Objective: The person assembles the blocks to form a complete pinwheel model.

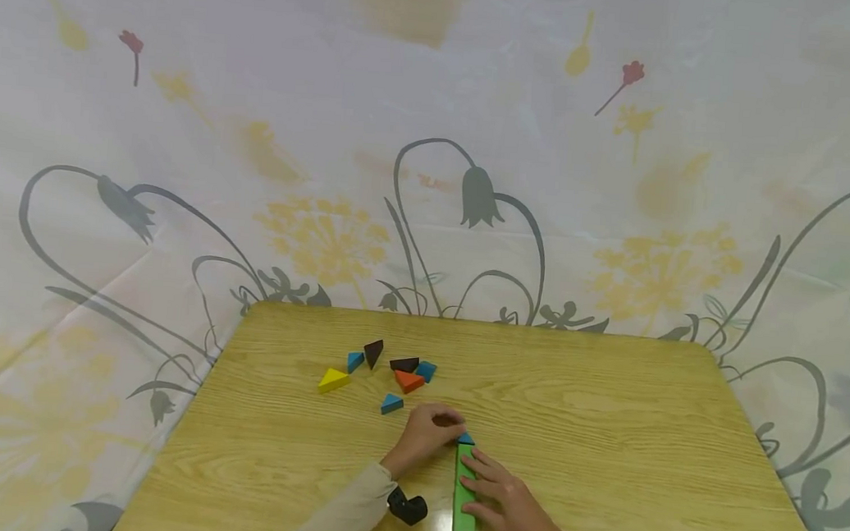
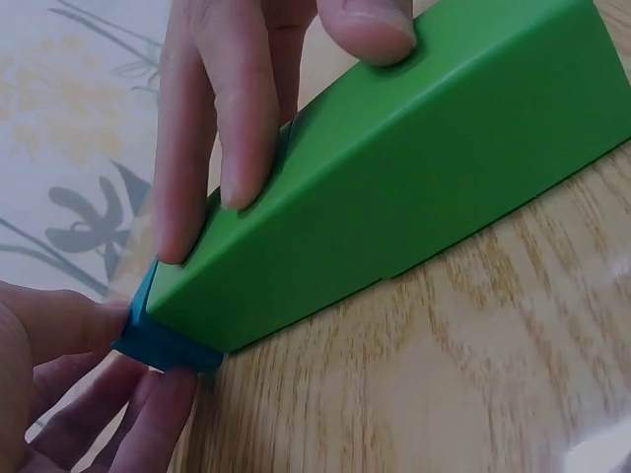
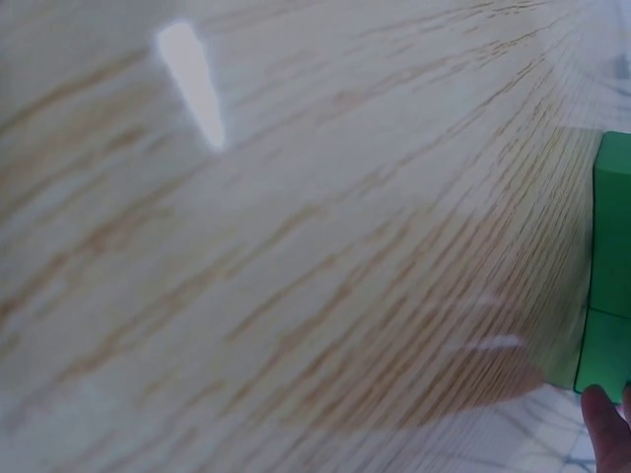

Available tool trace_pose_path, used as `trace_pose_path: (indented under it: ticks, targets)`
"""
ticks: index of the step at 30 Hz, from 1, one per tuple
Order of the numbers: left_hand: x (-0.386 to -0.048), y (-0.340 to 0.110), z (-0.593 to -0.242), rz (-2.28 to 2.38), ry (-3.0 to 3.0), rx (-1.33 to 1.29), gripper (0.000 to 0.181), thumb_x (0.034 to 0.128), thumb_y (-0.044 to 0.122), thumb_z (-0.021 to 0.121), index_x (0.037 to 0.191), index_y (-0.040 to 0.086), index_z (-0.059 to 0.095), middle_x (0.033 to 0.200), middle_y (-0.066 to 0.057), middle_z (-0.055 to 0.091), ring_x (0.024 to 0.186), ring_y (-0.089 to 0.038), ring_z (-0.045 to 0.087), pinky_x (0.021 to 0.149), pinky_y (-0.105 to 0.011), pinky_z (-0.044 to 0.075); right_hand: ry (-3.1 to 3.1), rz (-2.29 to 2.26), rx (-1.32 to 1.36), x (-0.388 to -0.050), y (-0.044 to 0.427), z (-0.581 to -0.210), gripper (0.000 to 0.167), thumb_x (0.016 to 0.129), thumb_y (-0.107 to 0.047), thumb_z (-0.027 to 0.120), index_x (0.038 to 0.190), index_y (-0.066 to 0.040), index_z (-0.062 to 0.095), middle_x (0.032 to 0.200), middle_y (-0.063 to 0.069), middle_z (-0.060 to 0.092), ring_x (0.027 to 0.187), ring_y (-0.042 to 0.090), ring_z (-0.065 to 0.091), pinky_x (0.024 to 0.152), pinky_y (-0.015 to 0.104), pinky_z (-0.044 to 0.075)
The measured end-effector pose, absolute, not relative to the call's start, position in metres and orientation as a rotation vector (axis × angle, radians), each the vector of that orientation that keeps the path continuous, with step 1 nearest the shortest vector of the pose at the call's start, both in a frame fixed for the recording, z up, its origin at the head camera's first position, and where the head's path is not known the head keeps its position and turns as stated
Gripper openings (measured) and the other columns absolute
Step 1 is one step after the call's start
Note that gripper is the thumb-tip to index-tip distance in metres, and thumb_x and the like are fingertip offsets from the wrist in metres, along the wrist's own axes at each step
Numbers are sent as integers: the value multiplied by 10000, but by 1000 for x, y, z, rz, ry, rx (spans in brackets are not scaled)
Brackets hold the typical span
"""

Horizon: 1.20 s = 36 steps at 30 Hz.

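Head cam: blue tri. (image 1: 465,439) was pinched by L hand (image 1: 428,433), green blocks (image 1: 460,497) touched by R hand (image 1: 513,504), fingers straight; skew was risked by overpushing.

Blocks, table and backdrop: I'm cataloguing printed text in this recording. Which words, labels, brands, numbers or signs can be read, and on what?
No text is readable in any view.
Green blocks, blue block: no lettering on the sides shown.
Table: wood grain only.
Backdrop: printed flowers; one faint reddish mark is too blurred to tell whether it is writing.
Black device: too small to read any marking.
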<state>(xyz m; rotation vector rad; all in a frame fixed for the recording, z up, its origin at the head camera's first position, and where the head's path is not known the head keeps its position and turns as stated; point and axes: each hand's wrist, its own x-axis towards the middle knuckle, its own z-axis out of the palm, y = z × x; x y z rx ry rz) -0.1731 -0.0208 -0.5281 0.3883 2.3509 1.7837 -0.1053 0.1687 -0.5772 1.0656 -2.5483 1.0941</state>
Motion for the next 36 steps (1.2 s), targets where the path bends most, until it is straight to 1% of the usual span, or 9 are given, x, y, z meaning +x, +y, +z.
trace_pose_path:
  ticks: [3, 8, 10, 15, 19, 24, 28, 33, 36]
  targets:
    - [-176, -19, -540, 1788, 2379, 406, 108, 870, 33, 661, 946, -29, 708, 927, -154, 682, 841, -268, 643, 703, -247, 516, -2544, 1094, 1066, -105, 169, -578, 372, 860, -268, 681, 1127, -10, 685, 1330, 153, 535, 1227, 409, 454, 908, 456, 475]
    - [-182, -18, -561, 1764, 2414, 390, 134, 871, 82, 679, 959, -9, 721, 924, -57, 694, 837, -162, 641, 725, -235, 509, -2545, 1104, 1071, -105, 168, -576, 378, 865, -268, 675, 1132, -1, 678, 1332, 163, 530, 1231, 415, 449, 906, 466, 472]
    - [-183, -18, -564, 1762, 2419, 391, 133, 871, 96, 682, 951, 0, 727, 914, -37, 696, 837, -137, 637, 736, -233, 505, -2548, 1106, 1071, -105, 168, -576, 380, 866, -268, 673, 1135, 1, 677, 1332, 165, 530, 1229, 418, 448, 906, 463, 471]
    - [-182, -18, -563, 1736, 2447, 439, 129, 874, 112, 680, 930, 8, 732, 890, -15, 695, 830, -123, 628, 738, -240, 501, -2540, 1117, 1070, -104, 168, -575, 375, 861, -257, 681, 1129, 5, 678, 1326, 171, 533, 1223, 427, 449, 906, 459, 471]
    - [-181, -20, -561, 1700, 2469, 488, 138, 885, 121, 670, 938, 10, 732, 906, -16, 693, 843, -124, 626, 743, -238, 499, -2548, 1134, 1066, -104, 168, -576, 376, 860, -247, 684, 1133, 11, 674, 1331, 173, 528, 1230, 428, 442, 906, 468, 467]
    - [-183, -21, -560, 1668, 2492, 552, 133, 884, 109, 671, 937, 5, 736, 938, -45, 693, 879, -168, 639, 766, -234, 505, -2575, 1141, 1048, -103, 167, -573, 384, 863, -259, 679, 1136, 11, 673, 1335, 165, 527, 1238, 417, 438, 910, 473, 464]
    - [-184, -22, -560, 1648, 2494, 555, 145, 892, 107, 660, 972, 9, 732, 972, -53, 686, 909, -187, 640, 785, -246, 509, -2569, 1133, 1050, -103, 167, -573, 379, 865, -259, 674, 1135, 8, 674, 1331, 166, 531, 1232, 422, 443, 909, 477, 464]
    - [-184, -28, -556, 1618, 2498, 504, 179, 910, 113, 633, 1046, 22, 707, 1020, -80, 674, 921, -186, 634, 784, -290, 514, -2553, 1139, 1056, -103, 167, -573, 368, 858, -247, 683, 1124, 8, 679, 1321, 170, 537, 1224, 430, 448, 911, 471, 467]
    - [-188, -33, -552, 1612, 2512, 514, 188, 904, 93, 630, 1059, 7, 694, 1036, -121, 663, 929, -226, 629, 792, -341, 518, -2556, 1146, 1054, -103, 167, -573, 366, 860, -249, 682, 1127, 1, 680, 1320, 169, 539, 1224, 428, 449, 918, 456, 468]
